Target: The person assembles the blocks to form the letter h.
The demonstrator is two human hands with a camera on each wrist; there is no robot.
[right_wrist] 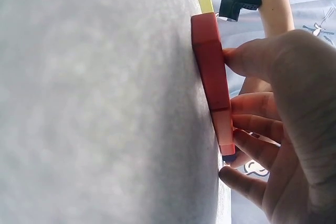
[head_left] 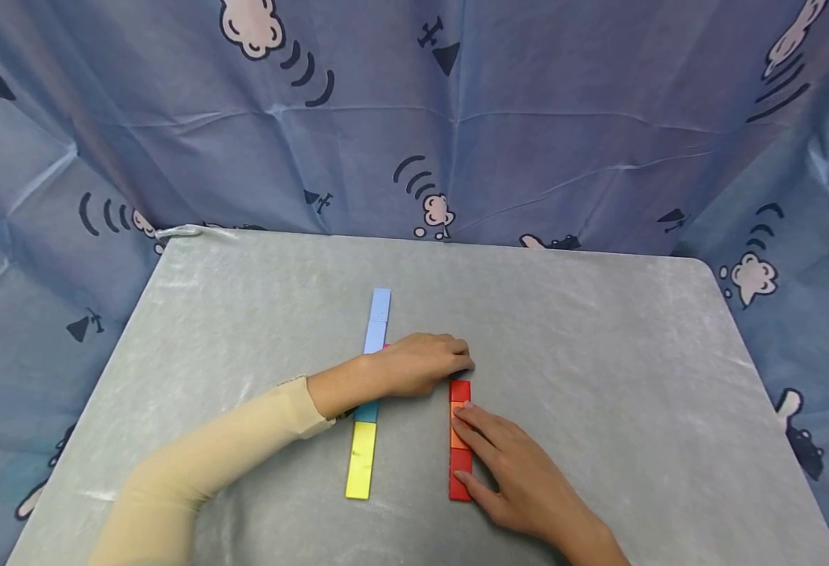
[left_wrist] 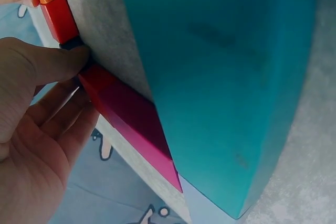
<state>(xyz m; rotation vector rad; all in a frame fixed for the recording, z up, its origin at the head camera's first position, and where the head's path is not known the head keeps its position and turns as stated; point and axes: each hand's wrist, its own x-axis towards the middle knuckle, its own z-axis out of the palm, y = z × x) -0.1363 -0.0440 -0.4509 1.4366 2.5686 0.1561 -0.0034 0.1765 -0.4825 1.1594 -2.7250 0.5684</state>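
My left hand [head_left: 421, 364] reaches across the table to the far end of the right-hand row of blocks. In the left wrist view its thumb and fingers pinch a dark blue block [left_wrist: 72, 42], mostly hidden, between a red block [left_wrist: 59, 20] and a red-and-magenta stretch [left_wrist: 131, 111]. My right hand [head_left: 527, 472] lies along the right-hand row, its fingertips touching an orange block [head_left: 459, 436] and its thumb at the near red block [head_left: 459, 464]. Another small red block [head_left: 460, 391] tops that row.
To the left runs a second row: light blue blocks [head_left: 377, 322], a teal block [head_left: 366, 412] and a yellow block [head_left: 361, 462]. My left forearm crosses over it. Grey cloth covers the table [head_left: 584, 338], with a patterned blue curtain [head_left: 527, 157] behind.
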